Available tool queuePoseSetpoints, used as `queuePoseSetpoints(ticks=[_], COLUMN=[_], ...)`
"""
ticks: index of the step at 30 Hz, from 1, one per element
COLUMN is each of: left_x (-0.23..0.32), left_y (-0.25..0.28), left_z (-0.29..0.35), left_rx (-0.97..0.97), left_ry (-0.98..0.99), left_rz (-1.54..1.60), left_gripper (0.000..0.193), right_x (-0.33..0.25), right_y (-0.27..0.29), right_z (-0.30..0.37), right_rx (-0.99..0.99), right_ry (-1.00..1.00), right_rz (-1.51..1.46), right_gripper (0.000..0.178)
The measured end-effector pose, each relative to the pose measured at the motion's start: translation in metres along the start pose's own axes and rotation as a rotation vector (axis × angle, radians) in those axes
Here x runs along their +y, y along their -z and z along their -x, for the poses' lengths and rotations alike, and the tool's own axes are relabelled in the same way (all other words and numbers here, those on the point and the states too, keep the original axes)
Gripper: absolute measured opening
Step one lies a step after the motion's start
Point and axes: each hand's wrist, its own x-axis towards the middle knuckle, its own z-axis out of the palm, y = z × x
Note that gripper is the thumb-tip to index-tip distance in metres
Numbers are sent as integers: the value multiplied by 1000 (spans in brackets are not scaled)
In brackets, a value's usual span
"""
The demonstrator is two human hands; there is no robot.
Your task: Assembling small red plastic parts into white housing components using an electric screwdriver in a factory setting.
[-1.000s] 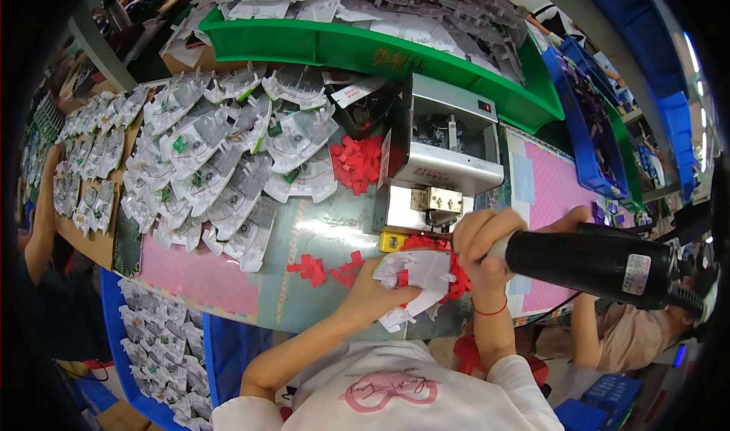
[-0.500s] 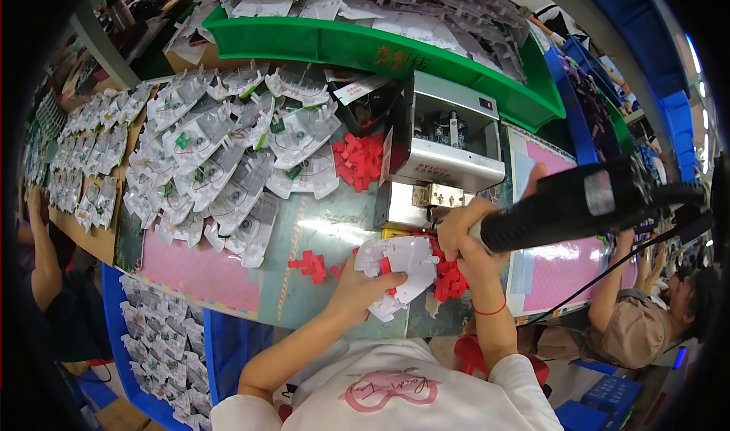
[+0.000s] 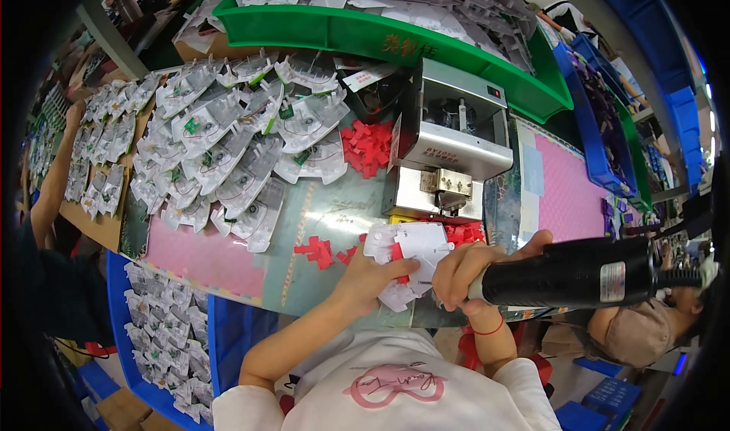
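My left hand (image 3: pixel 366 285) grips a white plastic housing (image 3: pixel 427 247) near the table's front edge. Its thumb lies across a red plastic piece (image 3: pixel 398 255) set against the housing. My right hand (image 3: pixel 468 273) is wrapped round the front end of a black electric screwdriver (image 3: pixel 566 274). The tool lies nearly level, its body pointing right, just beside the housing's right side. Its tip is hidden by my fingers, so I cannot tell whether it touches the housing. Beyond the housing stands a metal screw feeder (image 3: pixel 460 146) with an open window.
Loose red pieces lie in a pile (image 3: pixel 367 148) left of the feeder. Translucent housings (image 3: pixel 228 157) cover the table's left. A green bin (image 3: pixel 304 36) stands behind, and a blue crate (image 3: pixel 228 340) at lower left. A co-worker (image 3: pixel 631 332) sits at right; another person's arm (image 3: pixel 57 165) shows at left.
My right hand has brought the screwdriver down and towards me, away from the feeder to the housing's right side. The tool has tilted more level. My left hand keeps its hold on the housing.
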Motion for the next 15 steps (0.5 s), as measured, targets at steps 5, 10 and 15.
queuePoseSetpoints(ticks=[5, 10, 15], left_x=[3, 4, 3], left_y=[2, 3, -2], left_z=[-1, -1, 3], left_rx=[-20, -83, 18], left_ry=[58, 54, 22], left_rz=[-48, -60, -66], left_gripper=[42, 41, 38], right_x=[1, 8, 0], right_y=[-1, -7, 2], right_z=[-3, 1, -5], right_rx=[-70, -45, -198], right_ry=[115, 190, 120], right_rz=[61, -18, 128], right_gripper=[26, 32, 21])
